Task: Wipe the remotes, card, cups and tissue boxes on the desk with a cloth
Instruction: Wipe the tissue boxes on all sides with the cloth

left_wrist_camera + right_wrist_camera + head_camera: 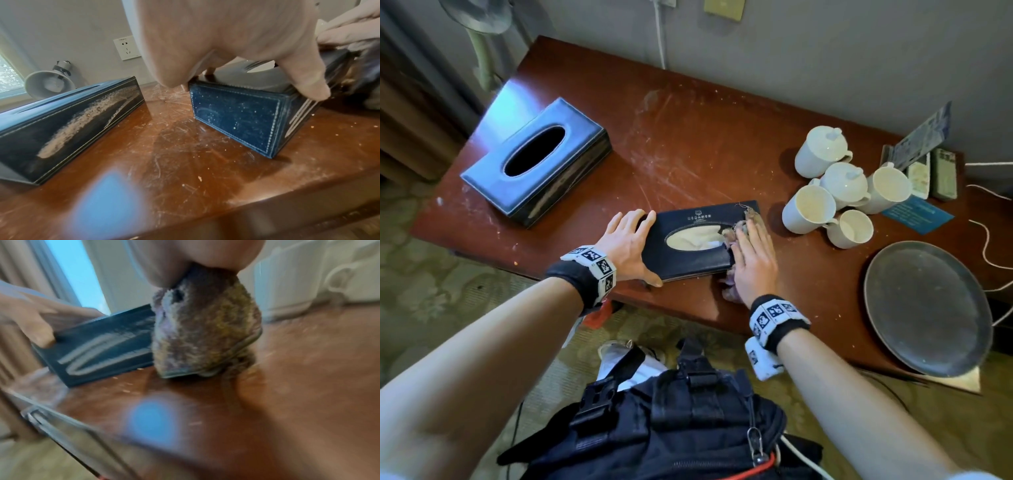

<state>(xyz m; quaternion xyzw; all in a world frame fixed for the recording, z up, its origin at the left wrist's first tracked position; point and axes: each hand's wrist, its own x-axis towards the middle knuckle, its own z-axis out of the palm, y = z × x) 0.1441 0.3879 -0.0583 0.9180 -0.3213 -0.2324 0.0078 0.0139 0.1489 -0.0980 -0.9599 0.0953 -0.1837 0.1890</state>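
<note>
The bench [688, 144] carried two tissue boxes: a larger box [536, 161] at far left, untouched by either hand and showing a pale dust streak on its side in the left wrist view, and the near tissue box [698, 240] at the front edge, which was the one in work. Step in hand, as judged: wiping the near box's right end and top. The left hand [630, 245] braced the box at its left end, fingers spread flat over the top and thumb against the near side, holding rather than grasping. The right hand [755, 263] pressed the cloth [205, 331] flat against the box's right end, fingers straight. Next move likely calls for sweeping the cloth leftward along the streaked near side while the left hand keeps the box from sliding. The cups [839, 185] clustered right, remotes [931, 174] far right. Right wrist view was motion-blurred; the cloth under the palm was mostly hidden.
</note>
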